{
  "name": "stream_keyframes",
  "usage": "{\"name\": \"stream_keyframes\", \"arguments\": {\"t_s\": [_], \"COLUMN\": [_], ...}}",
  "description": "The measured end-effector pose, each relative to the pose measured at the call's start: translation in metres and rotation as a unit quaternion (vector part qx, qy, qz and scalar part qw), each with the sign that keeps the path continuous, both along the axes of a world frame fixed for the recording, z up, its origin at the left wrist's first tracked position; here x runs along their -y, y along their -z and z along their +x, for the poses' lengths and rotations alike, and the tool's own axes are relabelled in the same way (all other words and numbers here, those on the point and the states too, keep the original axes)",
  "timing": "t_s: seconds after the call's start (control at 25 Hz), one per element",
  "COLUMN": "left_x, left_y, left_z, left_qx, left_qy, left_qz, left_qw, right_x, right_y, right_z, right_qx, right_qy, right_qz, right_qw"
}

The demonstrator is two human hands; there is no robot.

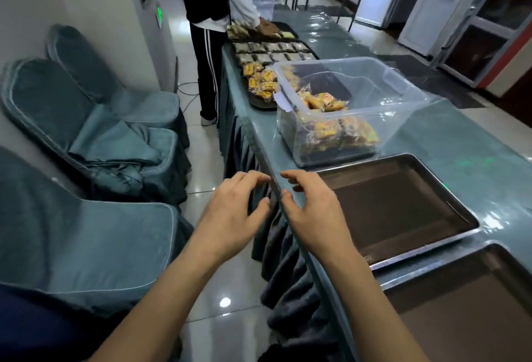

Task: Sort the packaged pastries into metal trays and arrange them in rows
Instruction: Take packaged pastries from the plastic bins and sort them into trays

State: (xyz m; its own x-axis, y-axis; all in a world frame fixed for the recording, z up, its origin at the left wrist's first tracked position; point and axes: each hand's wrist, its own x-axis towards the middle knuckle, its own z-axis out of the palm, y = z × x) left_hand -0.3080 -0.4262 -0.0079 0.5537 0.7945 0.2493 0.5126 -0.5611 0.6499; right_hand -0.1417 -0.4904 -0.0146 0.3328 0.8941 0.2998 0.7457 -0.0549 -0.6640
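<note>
My left hand [230, 212] and my right hand [309, 209] hover side by side at the centre of the frame, fingers loosely curled and spread, gripping nothing; the right sits over the table's near edge, the left just off it above the floor.

The long table [460, 137] runs from the lower right up to the top centre. On its nearest stretch lie two metal trays: one tray [403, 209] right of centre, bare inside, and a second tray [460, 304] in the lower right corner, also bare as far as it shows. Above them, in the middle of the frame, stands the clear plastic bin [374, 82] with the packaged pastries [339, 131], yellow and dark wrappers heaped at its bottom. I judge my share hardly begun: nothing has gone from bin to these two trays, so all the picking, sorting and lining up remains.

Higher up, at top centre, other trays look further along: one holds a loose pile of yellow packs [260, 80], the next dark packs in rows [270, 52], and another person's hand [266, 27] works on the farthest one.

The second tray is cut off by the lower right edge, so I cannot see its full floor. The bin's wall blurs the wrappers, so I cannot count kinds. The far trays are too small to read, and the yellow-pack tray is partly behind the bin.
</note>
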Motion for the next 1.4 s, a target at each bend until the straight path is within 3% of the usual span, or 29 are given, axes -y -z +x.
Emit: {"name": "stream_keyframes", "arguments": {"t_s": [0.44, 1.0, 1.4], "left_x": [-0.095, -0.219, -0.267], "left_y": [-0.006, -0.025, -0.028], "left_z": [0.039, 0.168, 0.225], "left_qx": [-0.022, -0.061, -0.05], "left_qy": [-0.019, 0.056, 0.116], "left_qz": [0.013, 0.034, 0.049], "left_qw": [0.999, 0.996, 0.991], "right_x": [-0.102, -0.214, -0.238], "right_y": [0.002, -0.001, -0.007], "right_z": [0.042, 0.158, 0.21], "right_qx": [-0.031, -0.063, -0.053], "right_qy": [-0.011, 0.047, 0.095], "right_qz": [0.007, 0.045, 0.053], "right_qw": [0.999, 0.996, 0.993]}}
